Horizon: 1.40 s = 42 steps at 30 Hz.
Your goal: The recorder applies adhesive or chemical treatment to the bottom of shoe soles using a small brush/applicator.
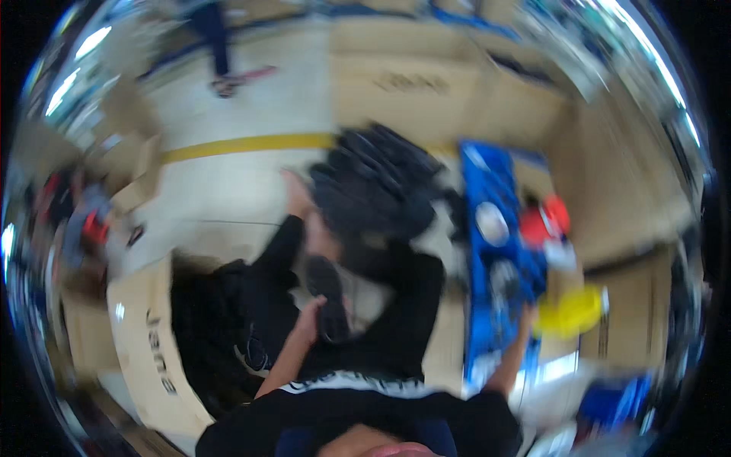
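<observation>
My left hand (308,318) is closed around a dark shoe (326,286), held low over my lap between my crossed legs. To the right, my right hand (527,316) reaches to the edge of a blue surface (481,305), beside a blurred yellow object (569,312). Motion smears its fingers, so I cannot tell whether it grips anything. Beyond my legs a heap of dark shoes (377,183) lies on the floor. At my left an open carton (156,343) holds black items whose kind is too blurred to make out.
A red container (544,221) and a round whitish item (493,223) sit on the blue surface. Large cardboard boxes (411,91) stand along the far side and right. A yellow line (244,147) crosses the tiled floor; a person's leg (217,46) shows far left.
</observation>
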Each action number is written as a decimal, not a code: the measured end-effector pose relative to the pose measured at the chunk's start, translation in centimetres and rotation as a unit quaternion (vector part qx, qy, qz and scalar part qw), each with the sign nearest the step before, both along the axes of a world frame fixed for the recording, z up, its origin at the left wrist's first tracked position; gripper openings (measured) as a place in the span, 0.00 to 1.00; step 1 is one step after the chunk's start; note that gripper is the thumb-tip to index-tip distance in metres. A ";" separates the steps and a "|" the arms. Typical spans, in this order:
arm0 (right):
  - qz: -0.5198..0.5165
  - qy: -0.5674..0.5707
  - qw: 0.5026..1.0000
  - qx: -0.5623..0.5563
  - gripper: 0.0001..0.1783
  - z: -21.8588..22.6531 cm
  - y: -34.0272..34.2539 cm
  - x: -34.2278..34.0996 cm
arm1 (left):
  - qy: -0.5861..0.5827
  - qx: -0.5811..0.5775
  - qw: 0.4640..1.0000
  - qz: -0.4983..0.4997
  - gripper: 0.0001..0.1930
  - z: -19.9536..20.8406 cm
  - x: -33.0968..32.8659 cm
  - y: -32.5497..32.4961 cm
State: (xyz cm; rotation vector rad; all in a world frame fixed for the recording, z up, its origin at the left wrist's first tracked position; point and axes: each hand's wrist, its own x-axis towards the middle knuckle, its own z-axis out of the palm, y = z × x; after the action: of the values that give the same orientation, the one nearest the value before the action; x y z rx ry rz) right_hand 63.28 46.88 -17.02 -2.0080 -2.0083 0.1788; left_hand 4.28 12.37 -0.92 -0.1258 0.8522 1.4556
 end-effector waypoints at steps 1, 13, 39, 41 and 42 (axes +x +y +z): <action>-0.121 0.151 0.981 -0.002 0.27 0.3 -0.5 -0.4 | 0.063 -0.079 0.995 0.015 0.28 -0.3 0.0 0.1; -0.120 0.316 0.940 -0.039 0.15 6.3 -1.1 -6.8 | 0.109 -0.024 0.994 -0.018 0.29 -0.6 0.5 0.5; 0.061 0.700 0.620 -0.350 0.12 17.3 -3.7 -30.7 | 0.022 0.094 0.995 0.007 0.39 3.2 0.4 0.5; 0.161 0.650 0.586 -0.457 0.09 20.9 -8.2 -37.3 | 0.033 0.114 0.993 0.002 0.39 4.2 0.4 0.6; 0.192 0.636 0.562 -0.493 0.09 22.6 -10.2 -40.2 | 0.027 0.147 0.989 -0.011 0.39 4.5 0.5 0.7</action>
State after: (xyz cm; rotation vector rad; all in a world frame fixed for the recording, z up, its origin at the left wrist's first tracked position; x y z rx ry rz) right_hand 23.13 36.71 5.62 -0.8268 -1.1426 2.4171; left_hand 4.75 13.08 3.63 0.1448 0.6702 1.5529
